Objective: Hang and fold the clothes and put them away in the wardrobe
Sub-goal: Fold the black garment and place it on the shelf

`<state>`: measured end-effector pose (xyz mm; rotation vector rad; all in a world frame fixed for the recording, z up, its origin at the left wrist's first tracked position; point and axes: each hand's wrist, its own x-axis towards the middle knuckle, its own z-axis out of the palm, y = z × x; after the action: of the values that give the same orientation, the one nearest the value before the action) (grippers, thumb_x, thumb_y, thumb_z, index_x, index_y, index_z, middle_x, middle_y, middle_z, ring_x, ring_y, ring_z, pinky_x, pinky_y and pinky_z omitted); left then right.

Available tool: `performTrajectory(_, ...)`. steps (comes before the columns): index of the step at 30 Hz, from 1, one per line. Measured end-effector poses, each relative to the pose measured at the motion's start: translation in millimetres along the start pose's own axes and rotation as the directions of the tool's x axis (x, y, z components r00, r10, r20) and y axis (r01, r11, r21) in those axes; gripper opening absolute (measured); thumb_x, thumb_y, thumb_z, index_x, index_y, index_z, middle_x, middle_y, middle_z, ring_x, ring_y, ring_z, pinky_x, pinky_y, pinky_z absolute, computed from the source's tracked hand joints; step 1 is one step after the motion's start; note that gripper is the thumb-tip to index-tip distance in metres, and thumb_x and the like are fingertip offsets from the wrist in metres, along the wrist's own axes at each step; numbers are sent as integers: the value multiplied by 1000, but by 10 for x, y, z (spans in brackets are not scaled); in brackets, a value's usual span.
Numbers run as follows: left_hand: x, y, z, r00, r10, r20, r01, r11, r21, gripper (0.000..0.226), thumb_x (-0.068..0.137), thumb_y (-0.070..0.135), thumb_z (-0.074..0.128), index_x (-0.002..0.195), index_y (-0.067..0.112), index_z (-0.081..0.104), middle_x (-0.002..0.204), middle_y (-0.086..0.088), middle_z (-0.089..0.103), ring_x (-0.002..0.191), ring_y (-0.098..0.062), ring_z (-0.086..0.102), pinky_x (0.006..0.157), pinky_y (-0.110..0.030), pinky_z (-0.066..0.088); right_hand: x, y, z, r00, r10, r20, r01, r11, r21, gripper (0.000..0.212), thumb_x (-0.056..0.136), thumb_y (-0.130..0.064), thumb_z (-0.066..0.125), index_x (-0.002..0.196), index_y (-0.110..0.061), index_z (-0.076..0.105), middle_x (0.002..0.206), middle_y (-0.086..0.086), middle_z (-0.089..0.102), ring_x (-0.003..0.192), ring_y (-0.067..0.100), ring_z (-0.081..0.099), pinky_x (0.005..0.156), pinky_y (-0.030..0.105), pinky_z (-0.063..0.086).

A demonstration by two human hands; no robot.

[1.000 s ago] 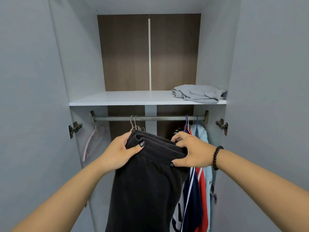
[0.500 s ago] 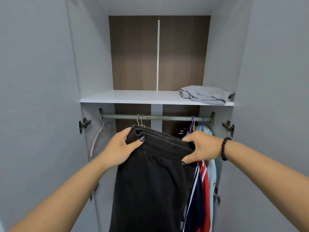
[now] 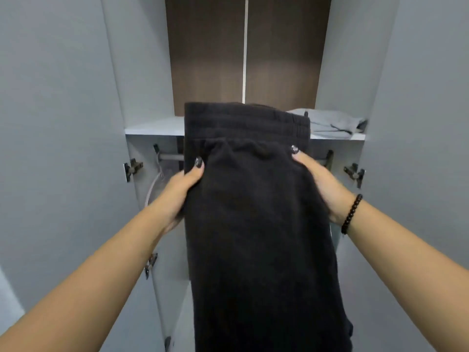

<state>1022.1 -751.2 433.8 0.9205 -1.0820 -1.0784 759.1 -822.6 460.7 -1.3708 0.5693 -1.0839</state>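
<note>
Black trousers (image 3: 256,212) gripped at both edges, left hand (image 3: 177,194) and right hand (image 3: 319,186) thumbs on top.

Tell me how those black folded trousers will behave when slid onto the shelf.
The black trousers look floppy: below the left hand and right hand the cloth hangs straight down, so it will likely sag off the shelf edge unless supported. The thick, fuzzy fabric probably drags rather than slips. It may bump the grey garment lying on the right.
</note>
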Motion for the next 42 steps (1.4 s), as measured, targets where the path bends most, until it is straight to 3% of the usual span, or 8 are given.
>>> performTrajectory(3,-572,-1203,-166,847,-521,102,526,850,-22,64,60,61,76,111,23,71,114,0,72,103,-18,69,82,-35,56,-462,1001,-211,806,591,-28,-592,803,-69,38,77,-47,69,103,-19,76,104,9,73,93,25,71,68,32,58)
performTrajectory(8,-1020,-2067,-161,698,-716,-19,715,695,70,54,76,43,73,116,7,69,108,-8,73,103,-24,69,98,-38,51,-859,1898,-445,509,773,-380,-834,552,5,36,91,-26,62,114,2,63,84,15,71,80,29,66,64,35,52)
performTrajectory(10,-879,-1979,-163,720,-694,30,694,719,-31,48,75,44,75,110,11,74,112,-8,72,105,-24,69,89,-34,53,-761,1843,-572,564,753,-339,-758,635,149,39,88,-26,66,119,-3,62,91,16,72,88,29,66,68,37,54)
performTrajectory(14,-630,-1742,-349,849,-507,147,526,836,-154,80,56,49,88,125,18,64,127,-2,66,119,-23,61,98,-39,49,-690,1535,-895,878,475,-59,-392,784,481,67,80,-36,74,139,-15,48,136,10,56,123,30,55,94,47,50)
performTrajectory(18,-760,-2051,-169,743,-669,9,634,709,309,71,75,49,76,135,21,52,128,5,62,118,-18,58,109,-39,42,-1165,2212,-595,706,697,-126,-653,709,265,48,83,-26,69,126,-8,59,120,12,67,109,30,65,91,44,51)
performTrajectory(24,-671,-2234,-324,669,-711,-216,731,682,18,37,89,39,66,112,10,69,106,-9,74,100,-27,69,92,-41,52,-1037,2402,-434,539,637,-552,-686,711,151,15,86,-10,67,99,-1,68,93,18,72,82,30,69,71,37,56)
performTrajectory(31,-524,-1928,-394,747,-645,-161,654,756,2,26,94,34,60,110,16,72,105,-5,75,101,-25,70,86,-39,54,-980,1985,-546,736,606,-303,-590,793,154,17,80,-8,71,96,-8,73,96,13,74,86,25,73,62,30,58)
performTrajectory(42,-119,-1252,-125,925,-289,-246,309,950,46,22,92,6,60,106,18,73,102,-1,75,93,-22,72,83,-35,56,-406,1081,-445,845,251,-472,-376,907,-191,11,81,-3,72,88,-11,73,88,9,74,84,23,70,72,31,57)
